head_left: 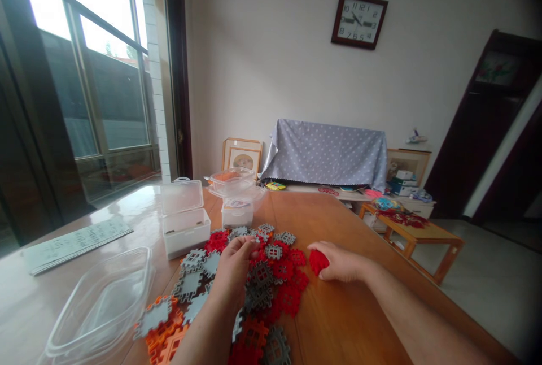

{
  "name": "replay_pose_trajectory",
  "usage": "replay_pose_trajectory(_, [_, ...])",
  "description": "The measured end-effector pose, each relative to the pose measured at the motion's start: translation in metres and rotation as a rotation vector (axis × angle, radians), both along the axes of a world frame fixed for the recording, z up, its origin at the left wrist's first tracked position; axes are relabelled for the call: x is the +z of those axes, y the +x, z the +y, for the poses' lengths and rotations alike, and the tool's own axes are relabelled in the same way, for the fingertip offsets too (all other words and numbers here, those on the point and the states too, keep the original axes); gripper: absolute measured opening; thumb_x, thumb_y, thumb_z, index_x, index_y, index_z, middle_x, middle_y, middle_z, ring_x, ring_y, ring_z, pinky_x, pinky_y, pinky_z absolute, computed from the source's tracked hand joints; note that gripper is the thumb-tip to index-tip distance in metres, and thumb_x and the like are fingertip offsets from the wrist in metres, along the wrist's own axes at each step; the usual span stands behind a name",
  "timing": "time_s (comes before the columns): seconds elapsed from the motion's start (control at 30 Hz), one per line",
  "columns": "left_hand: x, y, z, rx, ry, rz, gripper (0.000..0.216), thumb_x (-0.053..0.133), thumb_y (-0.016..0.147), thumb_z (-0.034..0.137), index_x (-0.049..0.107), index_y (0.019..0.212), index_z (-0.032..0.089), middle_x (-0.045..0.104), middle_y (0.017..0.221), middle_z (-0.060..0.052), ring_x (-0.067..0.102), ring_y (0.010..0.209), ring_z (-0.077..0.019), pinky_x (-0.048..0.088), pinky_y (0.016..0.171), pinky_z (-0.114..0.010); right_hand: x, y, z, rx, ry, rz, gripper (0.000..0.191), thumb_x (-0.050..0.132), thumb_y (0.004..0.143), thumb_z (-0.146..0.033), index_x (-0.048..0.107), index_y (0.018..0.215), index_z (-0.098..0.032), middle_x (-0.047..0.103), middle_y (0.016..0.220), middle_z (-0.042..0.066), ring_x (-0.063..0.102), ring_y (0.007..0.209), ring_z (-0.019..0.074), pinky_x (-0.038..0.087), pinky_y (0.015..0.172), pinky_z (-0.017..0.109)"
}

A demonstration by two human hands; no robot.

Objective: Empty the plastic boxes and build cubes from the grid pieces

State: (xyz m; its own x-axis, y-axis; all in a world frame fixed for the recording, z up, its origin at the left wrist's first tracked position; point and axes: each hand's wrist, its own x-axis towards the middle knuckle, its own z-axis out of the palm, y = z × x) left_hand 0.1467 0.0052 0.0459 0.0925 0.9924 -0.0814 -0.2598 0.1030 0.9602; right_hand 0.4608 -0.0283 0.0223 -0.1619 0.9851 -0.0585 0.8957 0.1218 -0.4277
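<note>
Left hand: one, bare, reaching over the tile pile; thumb and fingertips drawn together. Whether a piece sits between them cannot be told.

Right hand: one, bare, at the right of the pile, low over the table; fingers and thumb closed around a red stack of plastic pieces, count not legible. The stack is just beside the pile, apart from it.

Tile pile: notched plastic squares, some solid, some with window-like openings, heaped and overlapping in the middle of the wooden table. Grey tiles mostly to the left and centre; red tiles mostly to the right; orange tiles at the near left.

Containers: one white box, lid raised, at the pile's far left; one smaller box beside it, behind the pile; clear tubs behind that, orange showing inside the upper one; one large clear tub, open, at the near left.

Paper: one printed sheet, flat, at the table's left.

Background: wall clock, dark frame; dotted grey cloth, draped; low wooden stand at right, items on top.
</note>
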Motion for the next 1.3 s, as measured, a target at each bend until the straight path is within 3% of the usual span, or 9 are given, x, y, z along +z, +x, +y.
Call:
replay_pose_trajectory(0.3, [0.0, 0.0, 0.0, -0.007, 0.02, 0.047, 0.042, 0.077, 0.066, 0.053, 0.066, 0.091, 0.02, 0.069, 0.081, -0.003, 0.061, 0.072, -0.0178, 0.035, 0.057, -0.024, -0.008, 0.033, 0.011, -0.139, 0.04, 0.03, 0.078, 0.073, 0.064, -0.027, 0.056, 0.14, -0.021, 0.057, 0.142, 0.013, 0.053, 0.129, 0.0327, 0.039, 0.111, 0.043])
replay_pose_trajectory(0.47, [0.004, 0.001, -0.002, -0.005, -0.012, 0.06, 0.04, 0.077, 0.065, 0.052, 0.066, 0.089, 0.021, 0.069, 0.076, -0.002, 0.056, 0.061, -0.0145, 0.031, 0.053, -0.023, -0.011, 0.053, 0.025, -0.175, 0.026, 0.063, 0.085, 0.075, 0.063, -0.03, 0.052, 0.144, -0.02, 0.053, 0.148, 0.013, 0.052, 0.132, 0.0321, 0.038, 0.113, 0.044])
replay_pose_trajectory(0.73, [0.005, 0.001, -0.001, 0.008, -0.009, 0.066, 0.042, 0.078, 0.064, 0.054, 0.067, 0.089, 0.021, 0.068, 0.075, -0.001, 0.057, 0.062, -0.0146, 0.033, 0.054, -0.023, -0.012, 0.06, 0.028, -0.162, 0.007, 0.125, 0.097, 0.08, 0.06, -0.032, 0.045, 0.151, -0.021, 0.045, 0.156, 0.013, 0.044, 0.141, 0.0322, 0.031, 0.119, 0.044])
replay_pose_trajectory(0.87, [0.003, 0.001, 0.0, -0.004, -0.016, 0.086, 0.043, 0.077, 0.065, 0.053, 0.067, 0.092, 0.021, 0.068, 0.076, -0.001, 0.054, 0.06, -0.0142, 0.032, 0.054, -0.023, -0.009, 0.062, 0.023, -0.18, 0.013, 0.18, 0.101, 0.079, 0.063, -0.032, 0.038, 0.154, -0.019, 0.048, 0.153, 0.014, 0.049, 0.137, 0.0306, 0.036, 0.116, 0.043])
replay_pose_trajectory(0.97, [0.004, 0.002, -0.001, -0.006, -0.013, 0.084, 0.047, 0.079, 0.061, 0.056, 0.067, 0.09, 0.021, 0.068, 0.076, -0.002, 0.054, 0.058, -0.0147, 0.033, 0.054, -0.024, -0.007, 0.064, 0.02, -0.208, 0.016, 0.218, 0.094, 0.077, 0.065, -0.031, 0.041, 0.151, -0.018, 0.056, 0.144, 0.014, 0.057, 0.127, 0.0293, 0.044, 0.109, 0.041])
replay_pose_trajectory(1.13, [0.003, 0.002, -0.001, 0.011, 0.008, 0.077, 0.045, 0.078, 0.062, 0.058, 0.066, 0.086, 0.023, 0.068, 0.078, -0.001, 0.059, 0.067, -0.0169, 0.037, 0.057, -0.024, -0.006, 0.064, 0.016, -0.218, 0.007, 0.239, 0.064, 0.077, 0.065, -0.028, 0.062, 0.126, -0.021, 0.07, 0.119, 0.007, 0.066, 0.105, 0.026, 0.051, 0.092, 0.036])
replay_pose_trajectory(1.3, [-0.002, 0.002, 0.002, -0.002, 0.034, 0.079, 0.039, 0.076, 0.068, 0.053, 0.067, 0.087, 0.022, 0.066, 0.078, -0.002, 0.059, 0.073, -0.0176, 0.039, 0.06, -0.024, -0.005, 0.063, 0.013, -0.202, 0.014, 0.245, 0.053, 0.074, 0.066, -0.026, 0.065, 0.117, -0.02, 0.071, 0.112, 0.004, 0.065, 0.099, 0.0239, 0.051, 0.087, 0.033])
